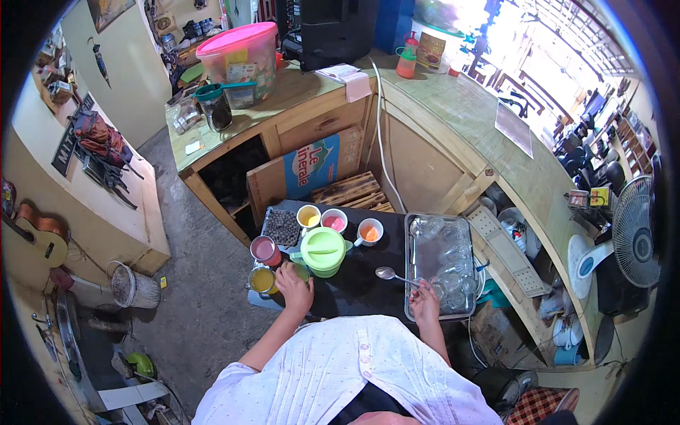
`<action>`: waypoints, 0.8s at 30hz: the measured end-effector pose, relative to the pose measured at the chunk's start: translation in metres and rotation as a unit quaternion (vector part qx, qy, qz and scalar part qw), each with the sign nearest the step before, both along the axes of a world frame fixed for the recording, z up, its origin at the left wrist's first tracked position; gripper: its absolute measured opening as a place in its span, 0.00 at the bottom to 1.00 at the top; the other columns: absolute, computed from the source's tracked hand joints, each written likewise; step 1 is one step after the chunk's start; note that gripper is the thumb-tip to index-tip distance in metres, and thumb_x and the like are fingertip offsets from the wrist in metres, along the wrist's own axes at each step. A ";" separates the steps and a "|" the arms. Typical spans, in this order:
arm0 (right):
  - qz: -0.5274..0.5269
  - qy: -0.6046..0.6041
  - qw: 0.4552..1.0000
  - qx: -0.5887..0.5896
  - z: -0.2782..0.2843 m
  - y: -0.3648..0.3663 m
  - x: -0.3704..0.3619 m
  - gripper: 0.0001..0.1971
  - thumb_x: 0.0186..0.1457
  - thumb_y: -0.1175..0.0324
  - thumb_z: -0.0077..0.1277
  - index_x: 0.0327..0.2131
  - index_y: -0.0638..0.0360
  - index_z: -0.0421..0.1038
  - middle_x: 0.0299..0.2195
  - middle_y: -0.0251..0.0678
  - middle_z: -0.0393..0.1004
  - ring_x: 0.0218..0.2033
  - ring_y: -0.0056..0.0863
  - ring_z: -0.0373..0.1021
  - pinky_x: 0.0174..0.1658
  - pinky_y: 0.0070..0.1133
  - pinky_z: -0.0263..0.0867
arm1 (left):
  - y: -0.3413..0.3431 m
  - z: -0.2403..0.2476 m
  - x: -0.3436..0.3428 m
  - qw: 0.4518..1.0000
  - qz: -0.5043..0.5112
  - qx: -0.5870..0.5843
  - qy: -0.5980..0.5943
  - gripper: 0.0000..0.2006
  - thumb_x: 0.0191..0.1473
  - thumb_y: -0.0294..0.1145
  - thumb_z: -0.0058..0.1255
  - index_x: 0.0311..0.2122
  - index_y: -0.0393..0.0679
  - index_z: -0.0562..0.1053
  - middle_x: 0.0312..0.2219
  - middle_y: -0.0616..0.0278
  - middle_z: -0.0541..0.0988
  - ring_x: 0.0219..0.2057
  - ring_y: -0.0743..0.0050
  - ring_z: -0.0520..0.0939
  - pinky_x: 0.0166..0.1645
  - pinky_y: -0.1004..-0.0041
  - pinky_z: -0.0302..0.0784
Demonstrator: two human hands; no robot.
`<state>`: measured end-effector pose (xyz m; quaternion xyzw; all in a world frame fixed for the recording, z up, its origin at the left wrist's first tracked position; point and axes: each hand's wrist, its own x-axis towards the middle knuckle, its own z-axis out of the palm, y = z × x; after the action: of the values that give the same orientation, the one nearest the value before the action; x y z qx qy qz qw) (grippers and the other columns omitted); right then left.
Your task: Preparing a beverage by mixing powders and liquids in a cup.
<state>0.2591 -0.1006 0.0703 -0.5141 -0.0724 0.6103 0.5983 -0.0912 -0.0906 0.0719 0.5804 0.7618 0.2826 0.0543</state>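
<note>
The right hand (pixel 425 302) pinches a spoon (pixel 386 273) by its handle over the tray's (pixel 418 256) left edge, bowl pointing left, forearm reaching forward; near the table's (pixel 358 292) left edge, the left hand (pixel 293 285), palm down, curls fingers at a green cup (pixel 302 272), whether gripping I cannot tell

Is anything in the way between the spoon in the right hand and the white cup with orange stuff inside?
No, nothing visible. Between the bowl of the spoon in the right hand and the white cup there is only black tabletop. The green jug stands off to the left.
</note>
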 end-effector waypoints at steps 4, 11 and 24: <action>-0.013 0.001 1.000 -0.009 -0.002 -0.002 0.004 0.10 0.60 0.69 0.51 0.45 0.56 0.70 0.32 0.30 0.73 0.31 0.22 0.69 0.32 0.23 0.66 | 0.009 -0.003 0.003 1.000 -0.001 -0.014 0.006 0.37 0.42 0.27 0.60 0.55 0.36 0.53 0.56 0.41 0.59 0.58 0.38 0.58 0.58 0.45 0.52; -0.038 -0.012 0.999 -0.023 0.004 0.000 0.004 0.09 0.61 0.68 0.49 0.45 0.53 0.70 0.30 0.30 0.69 0.31 0.22 0.66 0.32 0.22 0.65 | 0.012 0.003 0.008 0.998 -0.010 0.036 0.058 0.39 0.39 0.24 0.58 0.57 0.40 0.52 0.60 0.39 0.54 0.62 0.32 0.53 0.60 0.35 0.44; -0.172 -0.001 0.985 0.030 0.054 -0.002 0.002 0.12 0.60 0.68 0.52 0.46 0.57 0.69 0.38 0.34 0.73 0.40 0.26 0.72 0.41 0.26 0.71 | 0.043 0.033 0.023 0.963 -0.228 0.146 -0.012 0.37 0.41 0.26 0.63 0.58 0.43 0.60 0.62 0.40 0.54 0.64 0.22 0.48 0.64 0.37 0.50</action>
<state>0.2607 -0.1027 0.1241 -0.5016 -0.0020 0.4955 0.7092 -0.0678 -0.0473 0.1050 0.7370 0.5589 0.3778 0.0411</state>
